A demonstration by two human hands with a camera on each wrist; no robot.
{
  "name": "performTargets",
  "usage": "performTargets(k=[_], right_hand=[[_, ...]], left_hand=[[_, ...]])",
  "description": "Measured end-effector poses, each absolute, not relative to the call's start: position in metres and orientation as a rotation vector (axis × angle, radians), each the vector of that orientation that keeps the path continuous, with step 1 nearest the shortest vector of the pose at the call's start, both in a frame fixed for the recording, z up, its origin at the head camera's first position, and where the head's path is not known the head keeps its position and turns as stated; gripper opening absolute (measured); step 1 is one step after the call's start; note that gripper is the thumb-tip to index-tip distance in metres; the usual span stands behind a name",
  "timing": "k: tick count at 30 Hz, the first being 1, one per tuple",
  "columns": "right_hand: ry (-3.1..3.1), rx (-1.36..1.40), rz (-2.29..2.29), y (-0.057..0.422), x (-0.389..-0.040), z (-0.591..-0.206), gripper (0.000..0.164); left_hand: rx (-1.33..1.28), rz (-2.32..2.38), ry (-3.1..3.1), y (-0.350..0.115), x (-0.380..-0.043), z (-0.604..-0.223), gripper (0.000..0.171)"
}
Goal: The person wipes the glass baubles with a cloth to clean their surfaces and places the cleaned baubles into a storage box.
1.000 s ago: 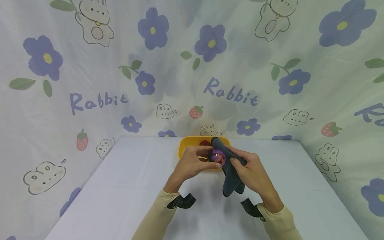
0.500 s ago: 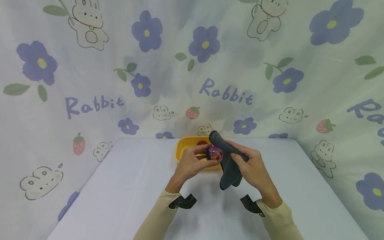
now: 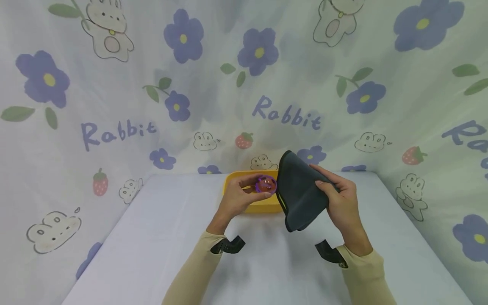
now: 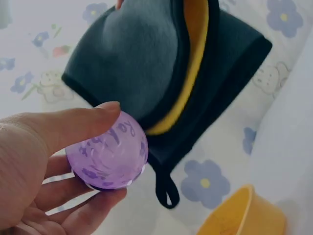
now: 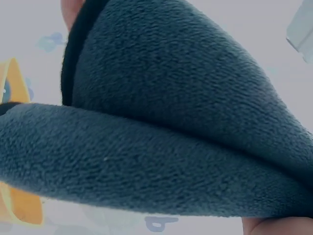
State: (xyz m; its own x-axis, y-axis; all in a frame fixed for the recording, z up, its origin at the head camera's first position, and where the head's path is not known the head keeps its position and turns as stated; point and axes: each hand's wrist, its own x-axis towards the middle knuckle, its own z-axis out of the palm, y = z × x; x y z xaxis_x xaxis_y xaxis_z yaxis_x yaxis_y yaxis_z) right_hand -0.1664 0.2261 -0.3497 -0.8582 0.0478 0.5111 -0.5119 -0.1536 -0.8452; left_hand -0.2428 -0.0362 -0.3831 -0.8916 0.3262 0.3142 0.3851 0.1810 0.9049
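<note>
My left hand (image 3: 235,198) holds a small see-through purple ball (image 3: 266,184) between thumb and fingers. Faint marks and lettering show on the ball (image 4: 110,154) in the left wrist view, and orange shows through it in the head view. In my right hand (image 3: 342,202) is a folded dark grey cloth (image 3: 303,192), gripped at its right end. Black trim edges this cloth (image 4: 132,58), a yellow inner side shows in its fold, and a small loop hangs from one corner. The ball lies close to the cloth's edge; whether they touch, I cannot tell.
A yellow plastic basket (image 3: 263,206) stands at the back of the white table (image 3: 183,220), behind both hands and partly hidden by them. A curtain (image 3: 213,76) with flowers and rabbits hangs behind the table. Black mounts (image 3: 228,245) sit at both wrists.
My right hand has moved right and slightly up, and the cloth has spread wider with its yellow inside now showing. The ball has shifted slightly left and up with my left hand.
</note>
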Motion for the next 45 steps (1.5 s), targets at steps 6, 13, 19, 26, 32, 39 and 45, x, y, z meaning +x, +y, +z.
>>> performTargets(k=[6,13,19,26,32,39,45], right_hand=[[-1.468,0.472,2.293,0.232,-0.172,-0.349,0.039],[-1.251,0.394,2.517,0.241,-0.179,-0.354,0.037],[-1.175,0.382,2.64,0.25,-0.186,-0.359,0.036],[-1.171,0.286,2.766,0.254,-0.187,-0.36,0.047],[-1.148,0.233,2.828,0.255,-0.187,-0.359,0.054],[-1.173,0.098,2.849,0.254,-0.188,-0.358,0.06],[-1.074,0.065,2.893,0.254,-0.188,-0.358,0.053]], left_hand=[[-0.784,-1.874,-2.318,-0.037,-0.257,-0.386,0.048],[-0.733,-1.924,-2.33,-0.038,-0.272,-0.399,0.049],[-0.702,-1.915,-2.353,-0.037,-0.285,-0.407,0.05],[-0.648,-1.909,-2.437,-0.038,-0.296,-0.422,0.048],[-0.576,-1.879,-2.52,-0.039,-0.303,-0.43,0.049],[-0.576,-1.826,-2.589,-0.037,-0.313,-0.441,0.052],[-0.541,-1.759,-2.647,-0.036,-0.318,-0.451,0.055]])
